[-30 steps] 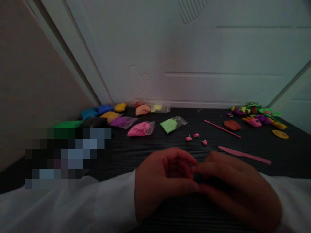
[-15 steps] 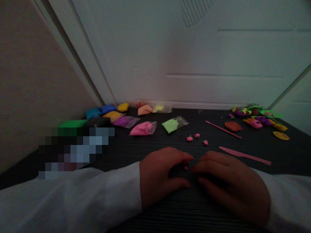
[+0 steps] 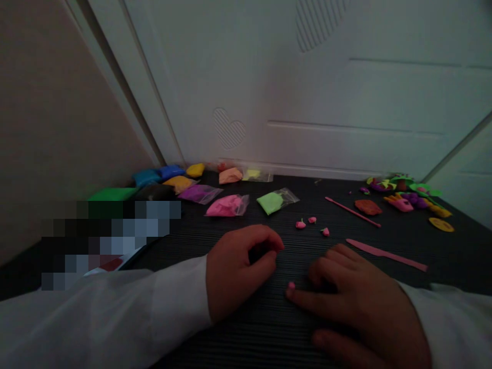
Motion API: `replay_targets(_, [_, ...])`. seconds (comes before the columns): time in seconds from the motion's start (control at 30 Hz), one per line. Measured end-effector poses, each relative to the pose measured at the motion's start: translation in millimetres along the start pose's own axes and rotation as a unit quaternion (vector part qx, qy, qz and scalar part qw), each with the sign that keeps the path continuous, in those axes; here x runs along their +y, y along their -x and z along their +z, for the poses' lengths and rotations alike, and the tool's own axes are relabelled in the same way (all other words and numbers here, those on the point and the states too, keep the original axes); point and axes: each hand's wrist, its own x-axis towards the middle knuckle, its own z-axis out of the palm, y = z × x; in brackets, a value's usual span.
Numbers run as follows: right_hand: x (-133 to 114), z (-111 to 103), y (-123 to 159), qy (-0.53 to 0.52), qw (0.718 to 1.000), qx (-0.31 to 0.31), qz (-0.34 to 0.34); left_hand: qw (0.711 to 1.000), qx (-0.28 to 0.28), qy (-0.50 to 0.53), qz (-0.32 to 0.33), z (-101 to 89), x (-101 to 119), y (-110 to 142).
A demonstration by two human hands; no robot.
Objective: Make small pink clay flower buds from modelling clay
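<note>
A tiny pink ball, apparently modelling clay (image 3: 291, 285), lies on the dark table between my hands. The index fingertip of my right hand (image 3: 361, 302) touches it; that finger is stretched, the thumb is apart and the other fingers are curled. To the left, my left hand (image 3: 242, 271) rests on the table, its fingers curved and its thumb tip close to the index finger, with nothing visible between them. Beyond the hands sit three small pink buds with green stems: one on the left (image 3: 300, 224), one behind (image 3: 312, 220) and one on the right (image 3: 325, 232).
A pink plastic knife (image 3: 386, 253) and a thin pink stick (image 3: 352, 211) lie right of the buds. Bags of pink (image 3: 226, 206), light green (image 3: 271, 202) and purple clay (image 3: 198, 193) stand further back. Colourful clay figures (image 3: 407, 197) crowd the back right. A white panel (image 3: 246, 77) rises behind.
My left hand has drawn back left, thumb and index coming closer together. My right index finger now extends onto the pink ball, which sits lower in view; the other right fingers have curled.
</note>
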Motion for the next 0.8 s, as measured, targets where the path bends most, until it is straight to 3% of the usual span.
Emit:
replay_targets(0.13, [0.3, 2.3, -2.0, 0.013, 0.998, 0.018, 0.065, 1.000, -0.002, 0.002, 0.005, 1.0, -0.9, 0.0])
replay_targets(0.27, [-3.0, 3.1, -2.4, 0.025, 1.000, 0.004, 0.017, 1.000, -0.003, 0.007, -0.002, -0.1, 1.0, -0.1])
replay_targets(0.4, [-4.3, 3.5, -1.5, 0.012, 0.998, -0.002, 0.061, 1.000, -0.002, 0.007, -0.003, -0.2, 1.8, -0.5])
replay_targets(0.53, [-3.2, 5.6, -0.4, 0.027, 0.999, 0.011, 0.025, 1.000, -0.005, 0.008, 0.001, 0.1, 0.9, -0.8])
replay_targets(0.67, [-0.5, 6.0, -0.4, 0.034, 0.998, 0.017, 0.055, 1.000, -0.007, 0.008, 0.006, 0.0, 0.3, -1.1])
replay_targets(0.8, [0.3, 4.7, -0.6, 0.028, 0.999, 0.025, 0.004, 1.000, -0.009, 0.008, 0.008, -0.1, 0.1, -1.1])
